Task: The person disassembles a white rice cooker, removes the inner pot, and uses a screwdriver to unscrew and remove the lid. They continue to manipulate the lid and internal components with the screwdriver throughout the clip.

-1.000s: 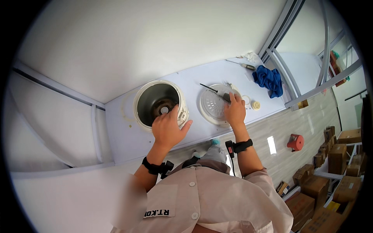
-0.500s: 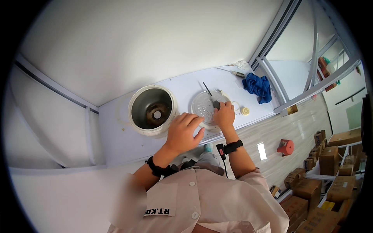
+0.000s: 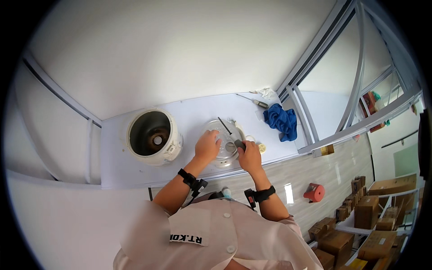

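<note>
Now the left hand [image 3: 208, 146] lies spread on the lid [image 3: 223, 143]; the right hand [image 3: 249, 156] pinches a screwdriver [image 3: 230, 135] over it. Left of the lid stands the cooker [image 3: 153, 137].

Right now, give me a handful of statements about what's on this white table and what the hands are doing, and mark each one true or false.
1. The left hand rests on the round clear lid. True.
2. The right hand holds a hammer. False: it holds a screwdriver with a dark handle, its thin shaft lying over the lid.
3. The white cooker body stands to the left of the lid, open at the top. True.
4. A red cloth lies on the table. False: the cloth is blue, to the right of the lid.
5. A second screwdriver lies near the far edge of the table. True.
</note>
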### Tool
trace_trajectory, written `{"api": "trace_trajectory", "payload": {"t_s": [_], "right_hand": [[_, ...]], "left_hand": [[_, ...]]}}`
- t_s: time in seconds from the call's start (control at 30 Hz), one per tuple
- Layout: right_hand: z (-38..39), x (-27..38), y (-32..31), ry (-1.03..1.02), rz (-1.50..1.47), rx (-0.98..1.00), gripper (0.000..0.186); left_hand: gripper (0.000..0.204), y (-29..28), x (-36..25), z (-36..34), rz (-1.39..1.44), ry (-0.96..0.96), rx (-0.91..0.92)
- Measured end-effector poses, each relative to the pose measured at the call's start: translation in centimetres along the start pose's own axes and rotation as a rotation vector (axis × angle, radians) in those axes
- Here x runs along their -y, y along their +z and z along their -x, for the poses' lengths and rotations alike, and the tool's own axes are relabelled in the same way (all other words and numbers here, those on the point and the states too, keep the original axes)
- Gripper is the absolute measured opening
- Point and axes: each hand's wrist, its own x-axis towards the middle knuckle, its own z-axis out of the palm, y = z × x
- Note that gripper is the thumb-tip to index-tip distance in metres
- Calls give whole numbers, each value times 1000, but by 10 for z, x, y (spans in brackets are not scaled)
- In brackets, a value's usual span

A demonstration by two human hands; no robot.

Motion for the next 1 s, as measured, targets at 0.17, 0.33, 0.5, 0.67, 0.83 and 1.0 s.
{"api": "trace_trajectory", "payload": {"t_s": [0.17, 0.33, 0.5, 0.67, 0.83, 1.0], "right_hand": [[-8, -23, -42, -148, -113, 51, 31], [-17, -40, -64, -224, -230, 58, 29], [-23, -47, -72, -270, -307, 126, 29], [-30, -53, -78, -340, -335, 153, 29], [-31, -47, -95, -356, -605, 226, 30], [-24, -60, -114, -506, -692, 196, 33]], "left_hand": [[22, 32, -2, -9, -147, -93, -59], [10, 47, -12, -9, -147, -177, -106], [8, 60, -6, -8, -137, -207, -181], [12, 54, -21, -6, 206, -284, -199], [21, 26, -63, -2, 1234, -468, -256], [24, -8, -75, 21, 1833, -437, -355]]}}
